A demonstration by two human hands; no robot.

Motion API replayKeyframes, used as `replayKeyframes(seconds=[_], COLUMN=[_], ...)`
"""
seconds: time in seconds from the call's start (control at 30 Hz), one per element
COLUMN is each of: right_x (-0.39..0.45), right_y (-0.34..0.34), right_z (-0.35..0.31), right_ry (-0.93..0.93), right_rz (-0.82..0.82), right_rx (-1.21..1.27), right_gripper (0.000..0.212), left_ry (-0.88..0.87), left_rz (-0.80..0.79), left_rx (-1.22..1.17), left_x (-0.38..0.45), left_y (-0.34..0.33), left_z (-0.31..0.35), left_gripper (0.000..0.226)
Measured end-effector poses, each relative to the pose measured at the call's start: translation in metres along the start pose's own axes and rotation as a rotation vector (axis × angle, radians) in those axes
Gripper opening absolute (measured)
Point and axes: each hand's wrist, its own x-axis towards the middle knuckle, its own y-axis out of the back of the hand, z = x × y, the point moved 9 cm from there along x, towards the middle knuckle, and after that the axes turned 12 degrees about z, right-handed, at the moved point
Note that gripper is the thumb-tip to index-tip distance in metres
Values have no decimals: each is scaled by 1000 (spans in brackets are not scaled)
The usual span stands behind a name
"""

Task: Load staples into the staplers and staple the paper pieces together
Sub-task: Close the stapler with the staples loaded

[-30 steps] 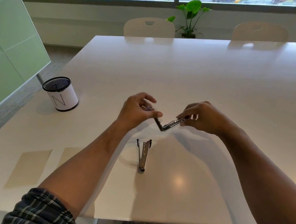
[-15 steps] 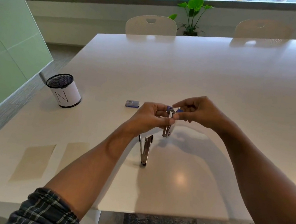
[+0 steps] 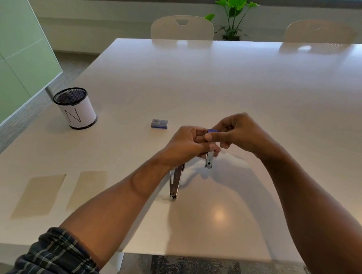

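White table (image 3: pixel 241 94), glossy, ran under a window wall; two pale chairs (image 3: pixel 182 28) and a potted plant (image 3: pixel 234 15) stood beyond its far edge. Left hand (image 3: pixel 188 146) was curled around a small metal stapler (image 3: pixel 209 159), held upright above the tabletop, hinge end down. Right hand (image 3: pixel 238 134) pinched the stapler's blue top between thumb and forefinger, touching the left fingers. Second stapler (image 3: pixel 175 182) lay on the table just below the left wrist, arms slightly parted. Blue staple box (image 3: pixel 159 124) sat left of the hands. Mesh pen cup (image 3: pixel 75 107) stood farther left. Two paper pieces (image 3: pixel 39 196) lay flat side by side near the front-left edge.
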Motion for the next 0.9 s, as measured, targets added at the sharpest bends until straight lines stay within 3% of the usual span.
replayKeyframes(seconds=[0.07, 0.23, 0.33, 0.47, 0.7, 0.9], right_x=[-1, -3, -5, -10, -18, -26], right_y=[3, 3, 0, -4, -9, -13], right_z=[-1, -9, -7, 1, 12, 18], right_ry=[-21, -39, -72, -125, -229, -291], right_rz=[41, 72, 48, -12, -66, -140], right_rx=[9, -33, -118, -304, -460, -566], right_gripper=[39, 26, 21, 19, 21, 18], left_ry=[46, 248, 230, 154, 236, 195], left_rz=[-25, -196, -234, -158, -105, -92], left_rx=[-93, -284, -87, 120, 159, 325], left_x=[1, -3, -5, -4, -10, -13], left_y=[-1, -14, -15, -9, -20, -31], left_z=[-1, -9, -12, -6, -11, -12], left_gripper=[40, 48, 46, 39, 37, 29])
